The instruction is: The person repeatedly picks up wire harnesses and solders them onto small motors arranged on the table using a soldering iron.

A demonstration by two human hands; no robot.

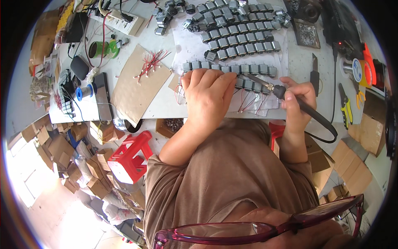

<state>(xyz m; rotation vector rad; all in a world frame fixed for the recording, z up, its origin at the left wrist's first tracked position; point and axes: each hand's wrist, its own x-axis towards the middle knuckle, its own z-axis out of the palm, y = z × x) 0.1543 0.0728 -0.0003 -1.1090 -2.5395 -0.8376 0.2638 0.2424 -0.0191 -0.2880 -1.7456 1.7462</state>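
My right hand grips a black soldering iron like a pen, its metal tip pointing left toward my left fingertips. The tip reaches the front row of small grey motors, which have thin red and white wires hanging off their near side. My left hand is bent over the left end of that row, fingers together and thumb pressed in. What it pinches is hidden beneath the fingers. Just beyond lies another row of motors. Farther back, several more rows of motors rest on white paper.
Left of my hands, red-and-white wire leads lie on brown card. A power strip and blue solder spool are farther left. At right are a utility knife, yellow cutters and another spool. A red stool stands below.
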